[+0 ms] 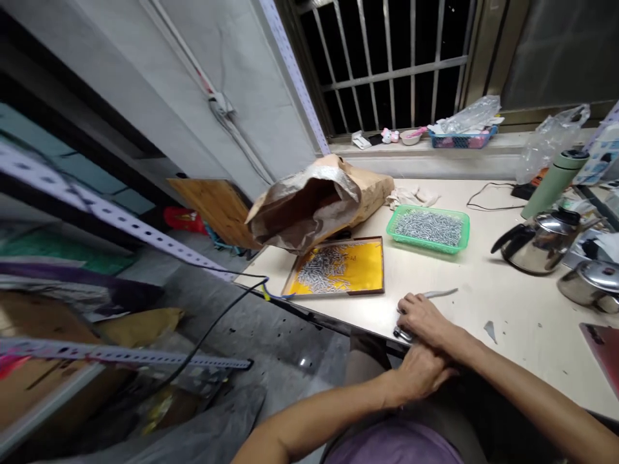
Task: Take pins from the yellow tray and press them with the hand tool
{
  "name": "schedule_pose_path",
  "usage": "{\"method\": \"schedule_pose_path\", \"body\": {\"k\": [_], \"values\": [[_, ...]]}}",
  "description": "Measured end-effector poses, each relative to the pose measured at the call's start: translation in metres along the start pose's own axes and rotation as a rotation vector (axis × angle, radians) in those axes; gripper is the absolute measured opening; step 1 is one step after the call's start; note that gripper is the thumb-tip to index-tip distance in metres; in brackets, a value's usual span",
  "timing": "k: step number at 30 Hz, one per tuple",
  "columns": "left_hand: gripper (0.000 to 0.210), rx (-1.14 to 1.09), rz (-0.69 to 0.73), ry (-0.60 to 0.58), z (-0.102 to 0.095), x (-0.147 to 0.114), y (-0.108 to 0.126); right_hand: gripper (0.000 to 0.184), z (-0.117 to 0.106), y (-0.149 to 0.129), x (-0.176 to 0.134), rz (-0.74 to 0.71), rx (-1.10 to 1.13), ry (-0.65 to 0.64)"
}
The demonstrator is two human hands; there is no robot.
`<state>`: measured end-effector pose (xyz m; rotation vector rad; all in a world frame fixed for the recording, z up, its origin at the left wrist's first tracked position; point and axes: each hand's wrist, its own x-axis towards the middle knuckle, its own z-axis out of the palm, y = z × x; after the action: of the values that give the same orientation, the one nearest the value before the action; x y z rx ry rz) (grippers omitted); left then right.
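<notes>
My right hand (423, 316) rests at the front edge of the table, its fingers curled down. Under it a small shiny metal piece (402, 333) with a dark end pokes out; its kind does not show. Just below, my left hand (423, 370) is at the table edge under my right wrist, with fingers bent and partly hidden. What it holds, if anything, is out of sight. A thin grey strip (440, 293) lies beyond my right fingers. To the left is a shallow yellow-bottomed tray (370, 267) with a heap of small metal pins (319, 270).
A large open paper sack (372, 190) lies behind the tray. A green basket (465, 235) holds many similar metal pieces. At right stand a steel kettle (539, 241), a steel pot (592, 280) and a green flask (556, 183). A grey scrap (490, 332) lies on the table (522, 361).
</notes>
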<state>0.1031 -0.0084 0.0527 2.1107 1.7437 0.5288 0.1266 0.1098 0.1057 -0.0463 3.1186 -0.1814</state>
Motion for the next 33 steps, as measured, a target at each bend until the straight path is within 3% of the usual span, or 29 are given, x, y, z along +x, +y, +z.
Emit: {"method": "schedule_pose_path", "body": {"k": [4,7,10,11,13,16,19,21,27,31,33], "values": [[0.036,0.004,0.039,-0.035,-0.025,-0.031,-0.008,0.017,0.013,-0.003,0.014,-0.076,0.033,0.011],[0.040,0.126,-0.194,0.121,-0.063,-0.051,-0.038,0.017,0.011,0.003,0.014,-0.048,0.248,0.228],[0.035,0.314,-0.490,0.369,-0.108,-0.060,-0.089,0.019,-0.007,0.021,0.014,0.043,0.414,0.528],[0.031,0.375,-0.553,0.385,-0.121,-0.061,-0.106,0.019,-0.016,0.031,0.016,0.094,0.430,0.610],[0.025,0.448,-0.598,0.300,-0.142,-0.061,-0.138,0.020,-0.036,0.059,0.023,0.220,0.403,0.732],[0.023,0.480,-0.558,0.110,-0.158,-0.061,-0.168,0.026,-0.060,0.104,0.032,0.393,0.257,0.806],[0.023,0.485,-0.499,0.006,-0.161,-0.059,-0.181,0.040,-0.068,0.127,0.029,0.451,0.120,0.794],[0.022,0.482,-0.466,-0.019,-0.161,-0.057,-0.184,0.043,-0.061,0.122,0.019,0.426,0.109,0.753],[0.020,0.499,-0.352,-0.105,-0.161,-0.058,-0.190,0.029,-0.014,0.055,-0.033,0.267,0.228,0.487],[0.019,0.493,-0.336,-0.134,-0.162,-0.059,-0.190,0.027,0.013,0.020,-0.060,0.301,0.230,0.355],[0.020,0.448,-0.385,-0.064,-0.162,-0.057,-0.184,0.026,0.020,0.011,-0.069,0.336,0.224,0.342]]}}
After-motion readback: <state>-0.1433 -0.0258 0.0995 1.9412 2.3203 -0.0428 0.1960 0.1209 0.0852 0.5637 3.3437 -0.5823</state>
